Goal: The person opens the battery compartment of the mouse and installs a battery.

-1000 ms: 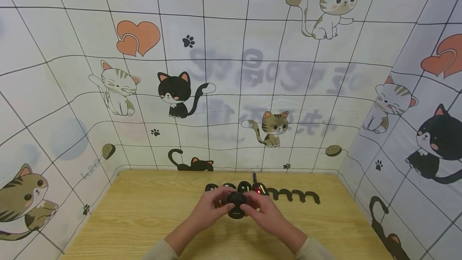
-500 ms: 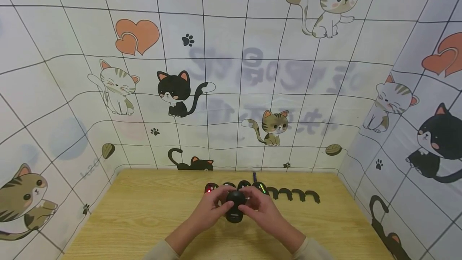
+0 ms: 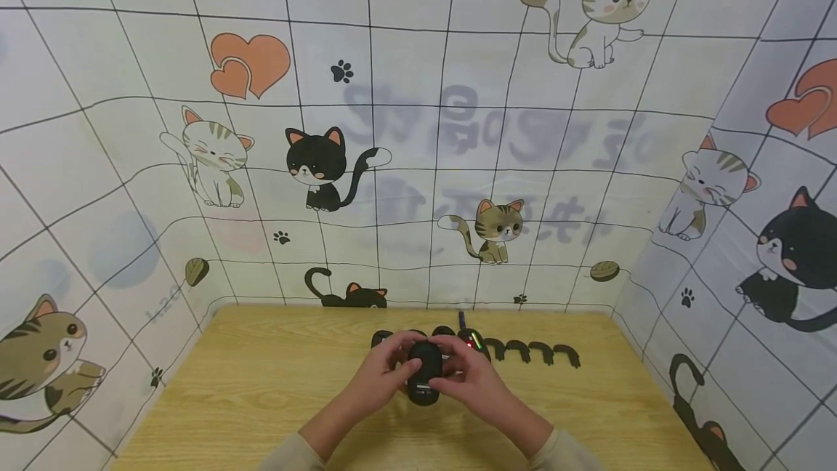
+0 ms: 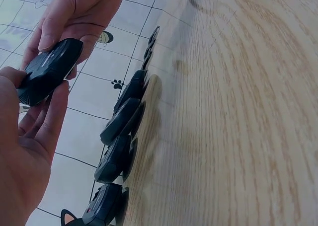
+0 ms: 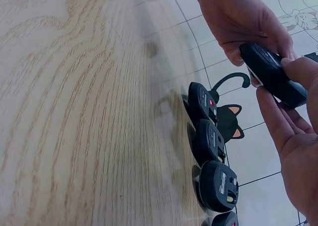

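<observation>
A black computer mouse is held up between both hands above the table. My left hand grips its left side, with the thumb on the face toward me. My right hand pinches the right side, thumb near the lower end. In the left wrist view the mouse is tilted between the fingertips; the right wrist view shows the same mouse from its other side. Behind the hands, several more black mice lie underside up in a row, with labels and open slots showing. The hands partly cover that row in the head view.
Several curved black pieces lie in a line to the right of the mice. A thin dark purple stick is behind the rightmost mouse. The wooden table ends at a cat-print cloth wall.
The held mouse has come slightly toward me and its lower end shows more. My right thumb has slid down it. Red light shows on the rightmost mouse, having shown on the leftmost half a second ago.
</observation>
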Tool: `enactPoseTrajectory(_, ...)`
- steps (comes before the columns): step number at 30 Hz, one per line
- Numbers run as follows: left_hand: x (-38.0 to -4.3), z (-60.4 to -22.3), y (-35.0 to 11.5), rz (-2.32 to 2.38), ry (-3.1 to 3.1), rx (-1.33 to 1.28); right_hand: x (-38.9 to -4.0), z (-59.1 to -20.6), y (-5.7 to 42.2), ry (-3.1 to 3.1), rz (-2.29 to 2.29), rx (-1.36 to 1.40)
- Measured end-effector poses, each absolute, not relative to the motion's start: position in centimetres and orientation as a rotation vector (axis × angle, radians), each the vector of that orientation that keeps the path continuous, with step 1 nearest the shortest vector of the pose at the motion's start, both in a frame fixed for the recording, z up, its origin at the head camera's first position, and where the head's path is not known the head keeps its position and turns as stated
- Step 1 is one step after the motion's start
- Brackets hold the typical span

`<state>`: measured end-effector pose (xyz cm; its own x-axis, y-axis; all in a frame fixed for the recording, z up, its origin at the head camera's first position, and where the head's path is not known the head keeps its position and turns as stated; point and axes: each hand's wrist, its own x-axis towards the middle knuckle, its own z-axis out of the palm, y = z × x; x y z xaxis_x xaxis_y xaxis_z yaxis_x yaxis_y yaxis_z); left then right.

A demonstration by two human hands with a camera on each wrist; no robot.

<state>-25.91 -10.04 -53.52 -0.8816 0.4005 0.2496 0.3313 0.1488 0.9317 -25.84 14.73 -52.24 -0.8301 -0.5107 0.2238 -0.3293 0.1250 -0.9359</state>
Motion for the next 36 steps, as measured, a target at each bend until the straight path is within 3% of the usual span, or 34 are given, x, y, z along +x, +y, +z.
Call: enactPoseTrajectory(36,-25.8,-53.34,-9.75,1.904,2.197,0.638,-26.03,-52.28,14.56,2.176,-1.82,-0.709)
